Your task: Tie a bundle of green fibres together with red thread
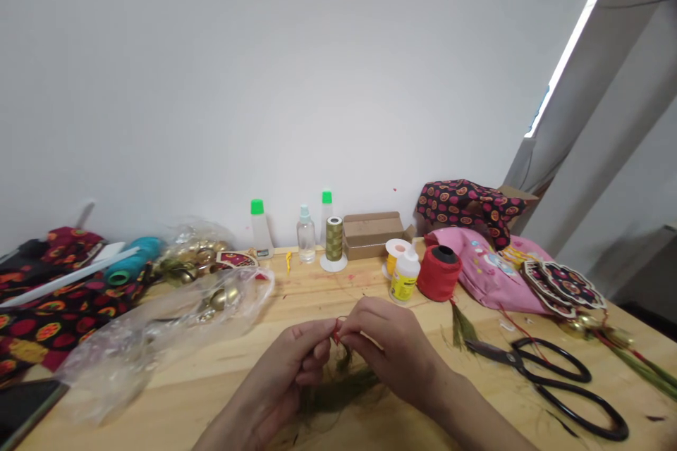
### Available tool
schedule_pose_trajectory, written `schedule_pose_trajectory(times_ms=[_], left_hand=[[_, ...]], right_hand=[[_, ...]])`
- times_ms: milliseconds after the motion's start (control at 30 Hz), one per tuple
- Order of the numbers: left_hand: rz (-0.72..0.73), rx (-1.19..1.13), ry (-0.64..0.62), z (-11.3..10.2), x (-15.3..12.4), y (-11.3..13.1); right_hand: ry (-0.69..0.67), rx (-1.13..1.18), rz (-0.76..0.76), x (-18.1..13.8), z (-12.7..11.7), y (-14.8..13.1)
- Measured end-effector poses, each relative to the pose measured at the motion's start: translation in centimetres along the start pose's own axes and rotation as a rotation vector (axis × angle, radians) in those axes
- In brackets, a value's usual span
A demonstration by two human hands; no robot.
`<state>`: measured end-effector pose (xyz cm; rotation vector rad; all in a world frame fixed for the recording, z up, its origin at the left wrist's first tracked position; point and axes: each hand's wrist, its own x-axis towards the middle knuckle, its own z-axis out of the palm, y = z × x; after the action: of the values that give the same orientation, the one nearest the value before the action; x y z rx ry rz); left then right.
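Near the front middle of the table, my left hand (288, 370) and my right hand (394, 345) meet fingertip to fingertip. A small red cord (336, 335) is pinched between them. My left thumb and forefinger close on one side of it, and my right thumb and forefinger on the other. Below the fingers, an olive-green tassel (346, 391) trails over the wood, partly hidden by my hands. Whether it is tied to the red cord cannot be made out. Just beyond my right hand stands a white glue bottle with a yellow label (405, 280).
Black-handled scissors (529, 359) lie at right, beside another green tassel (463, 328). A red thread cone (438, 275), a green thread spool (334, 239) and a cardboard box (373, 236) stand behind. Clear plastic bags (174, 331) with brass bells and patterned cloth (68, 317) cover the left.
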<state>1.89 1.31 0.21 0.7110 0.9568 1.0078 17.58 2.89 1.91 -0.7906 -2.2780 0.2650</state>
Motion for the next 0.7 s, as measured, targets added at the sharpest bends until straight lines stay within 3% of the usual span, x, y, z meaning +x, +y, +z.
schedule_pose_trajectory(times_ms=[233, 467, 700], left_hand=[[0.009, 0.018, -0.002, -0.10, 0.10, -0.20], [0.035, 0.022, -0.092, -0.46, 0.63, -0.80], [0.069, 0.071, -0.056, 0.17, 0.33, -0.28]], right_hand=[[0.044, 0.089, -0.078, -0.10, 0.42, -0.54], [0.036, 0.196, -0.061, -0.19, 0.64, -0.62], [0.057, 0.376, -0.089, -0.14, 0.38, -0.76]])
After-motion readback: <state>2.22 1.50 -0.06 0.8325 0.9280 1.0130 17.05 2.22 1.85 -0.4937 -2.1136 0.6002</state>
